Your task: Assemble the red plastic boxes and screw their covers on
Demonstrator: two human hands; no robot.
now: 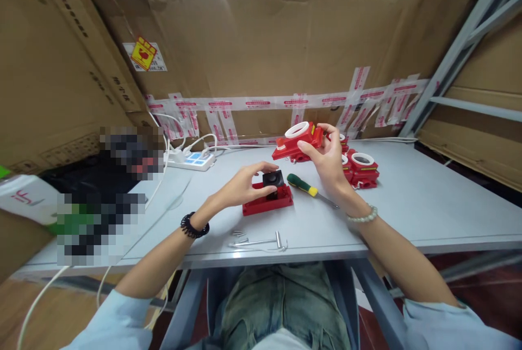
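Note:
My right hand (329, 161) holds a red housing cover with a white ring (299, 141) tilted above the table, thumb on its near side. Lower and to the left, my left hand (243, 184) grips a black square part (272, 179) between thumb and fingers. That part stands in an open red housing base (267, 206) on the table. Between my hands lies a screwdriver (304, 184) with a green and yellow handle. A small metal hammer-shaped tool (261, 242) and several screws (240, 237) lie near the front edge.
More red housings with white rings (362, 168) stand behind my right hand. A white power strip (193, 160) with plugs and cables sits at the back left. Taped cardboard (261, 45) walls the rear. A black bag (85, 173) and white box (28, 198) are at the left.

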